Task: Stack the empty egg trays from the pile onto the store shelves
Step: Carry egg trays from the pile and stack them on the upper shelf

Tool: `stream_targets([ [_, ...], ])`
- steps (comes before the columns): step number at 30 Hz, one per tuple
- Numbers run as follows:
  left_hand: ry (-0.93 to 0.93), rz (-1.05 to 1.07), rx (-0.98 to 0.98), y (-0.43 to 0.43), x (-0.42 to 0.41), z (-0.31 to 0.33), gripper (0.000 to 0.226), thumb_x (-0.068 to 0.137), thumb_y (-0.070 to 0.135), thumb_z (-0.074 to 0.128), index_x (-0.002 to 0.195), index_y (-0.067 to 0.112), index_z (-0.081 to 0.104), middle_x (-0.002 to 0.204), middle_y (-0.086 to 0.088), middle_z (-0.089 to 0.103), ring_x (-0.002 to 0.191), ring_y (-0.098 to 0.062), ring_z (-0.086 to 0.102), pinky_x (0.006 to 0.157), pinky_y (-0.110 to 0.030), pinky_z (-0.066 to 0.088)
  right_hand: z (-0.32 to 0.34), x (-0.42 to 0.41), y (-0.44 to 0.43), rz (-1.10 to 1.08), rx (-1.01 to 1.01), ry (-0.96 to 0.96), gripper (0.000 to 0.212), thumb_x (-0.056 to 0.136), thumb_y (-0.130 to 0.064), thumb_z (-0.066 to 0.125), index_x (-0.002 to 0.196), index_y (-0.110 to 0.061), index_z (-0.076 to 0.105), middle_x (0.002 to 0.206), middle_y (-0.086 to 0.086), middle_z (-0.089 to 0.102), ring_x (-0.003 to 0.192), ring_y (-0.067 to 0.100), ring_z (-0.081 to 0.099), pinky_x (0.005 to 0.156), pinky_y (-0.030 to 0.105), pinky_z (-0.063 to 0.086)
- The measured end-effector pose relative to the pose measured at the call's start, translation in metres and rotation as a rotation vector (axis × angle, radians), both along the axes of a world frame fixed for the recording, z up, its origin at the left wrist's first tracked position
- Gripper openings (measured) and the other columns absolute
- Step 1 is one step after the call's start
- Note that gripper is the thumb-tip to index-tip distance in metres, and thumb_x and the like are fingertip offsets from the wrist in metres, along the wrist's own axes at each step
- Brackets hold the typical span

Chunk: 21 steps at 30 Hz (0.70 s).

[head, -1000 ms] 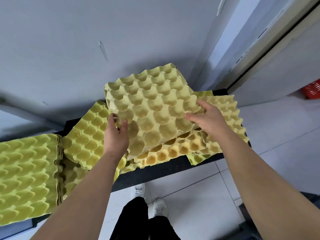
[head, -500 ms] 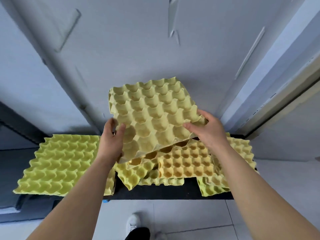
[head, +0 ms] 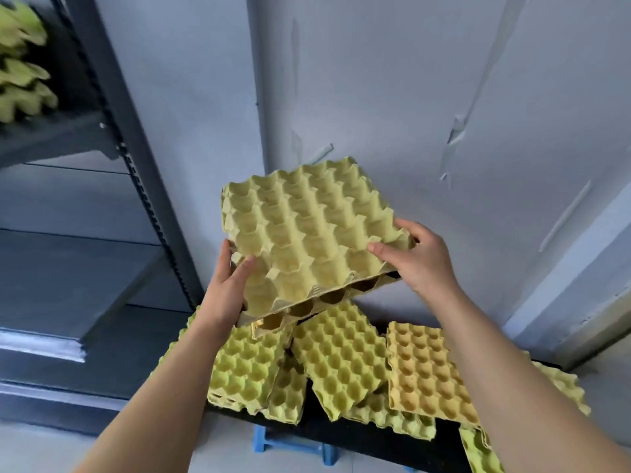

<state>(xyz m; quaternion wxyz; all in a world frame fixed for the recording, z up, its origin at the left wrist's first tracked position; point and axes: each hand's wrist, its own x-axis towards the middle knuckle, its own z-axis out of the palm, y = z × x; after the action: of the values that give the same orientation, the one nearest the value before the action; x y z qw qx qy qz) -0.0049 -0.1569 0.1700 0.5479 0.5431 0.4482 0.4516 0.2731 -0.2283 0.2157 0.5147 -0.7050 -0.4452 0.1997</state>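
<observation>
I hold a small stack of yellow-green egg trays (head: 307, 230) in the air above the pile. My left hand (head: 228, 285) grips its near-left corner, thumb on top. My right hand (head: 413, 257) grips its right edge, thumb on top and fingers beneath. A darker tray shows under the top one. Below lies the loose pile of egg trays (head: 338, 360) on a black platform (head: 358, 438), with an orange-yellow tray (head: 426, 370) on its right side.
A dark metal shelf unit (head: 112, 107) stands at the left, its shelves (head: 68, 278) at several heights. Stacked green trays (head: 20, 63) sit on the upper left shelf. A grey wall is behind. A blue stool (head: 290, 448) shows under the platform.
Both hands have lifted the trays up off the pile. My view has swung up and left, bringing the shelf unit into sight.
</observation>
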Motion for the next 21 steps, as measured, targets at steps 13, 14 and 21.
stream_targets([
  [13,0.023,0.073,0.242,-0.014,-0.186,0.087,0.053,0.081,0.055,0.07,0.13,0.044,0.052,0.123,0.005,0.067,0.111,-0.017,0.065,0.092,-0.047,0.053,0.077,-0.171,0.021,0.092,0.238,0.003,0.07,0.06,-0.049,0.085,0.123,-0.031,0.059,0.119,-0.017,0.059,0.116,0.004,0.052,0.087,0.02,0.041],
  [14,0.022,0.105,0.26,-0.016,-0.195,0.097,0.052,0.076,0.058,0.073,0.124,0.05,0.054,0.122,0.007,0.067,0.111,-0.016,0.065,0.092,-0.047,0.053,0.084,-0.179,0.023,0.102,0.254,0.017,0.07,0.06,-0.048,0.085,0.123,-0.03,0.059,0.119,-0.016,0.061,0.117,0.006,0.053,0.091,0.024,0.045],
  [21,-0.136,0.233,0.308,-0.027,-0.239,0.158,0.075,0.058,0.054,0.085,0.125,0.035,0.058,0.111,0.006,0.073,0.101,-0.015,0.07,0.081,-0.034,0.055,0.137,-0.221,0.042,0.215,0.395,0.137,0.066,0.06,-0.038,0.088,0.12,-0.027,0.063,0.108,-0.008,0.07,0.1,0.015,0.067,0.092,0.041,0.053],
])
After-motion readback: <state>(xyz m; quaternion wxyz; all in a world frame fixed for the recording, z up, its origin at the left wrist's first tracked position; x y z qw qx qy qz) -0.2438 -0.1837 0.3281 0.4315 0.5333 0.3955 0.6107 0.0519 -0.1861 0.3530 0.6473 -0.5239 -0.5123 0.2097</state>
